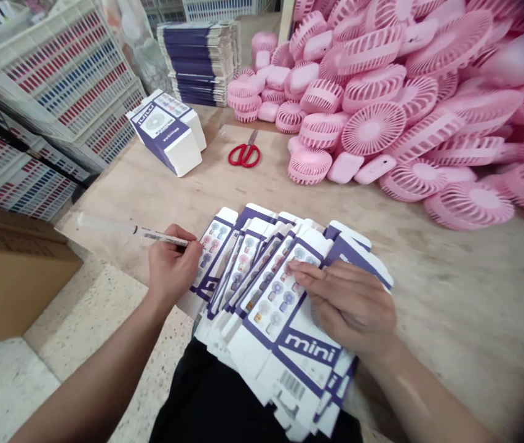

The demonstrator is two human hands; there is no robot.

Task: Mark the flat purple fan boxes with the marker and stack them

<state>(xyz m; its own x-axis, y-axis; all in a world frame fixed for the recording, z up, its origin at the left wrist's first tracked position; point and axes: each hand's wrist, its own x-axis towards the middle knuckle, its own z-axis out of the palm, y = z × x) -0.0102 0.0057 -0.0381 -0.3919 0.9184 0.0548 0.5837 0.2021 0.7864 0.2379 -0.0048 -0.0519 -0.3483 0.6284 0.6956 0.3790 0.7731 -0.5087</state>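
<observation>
My left hand (174, 264) is closed around a white pen (163, 238). Its tip is at the leftmost of several flattened cartons (216, 237), where the printed panel shows small coloured fans. The cartons are fanned out in an overlapping pile over the table's near edge and above my lap. On the right part of the pile lies my right hand (349, 301), fingers bent and close together, thumb and forefinger at the printed panel of a top carton (280, 295) marked "mini". Its other fingertips are hidden under the hand.
Pink handheld fans (373, 129) are heaped at the back right of the wooden table (428, 295). Red-handled scissors (244, 155), folded-up boxes (165, 132) and a stack of flat cartons (202, 61) lie further back. White crates (59, 80) and a cardboard box (13, 271) stand left.
</observation>
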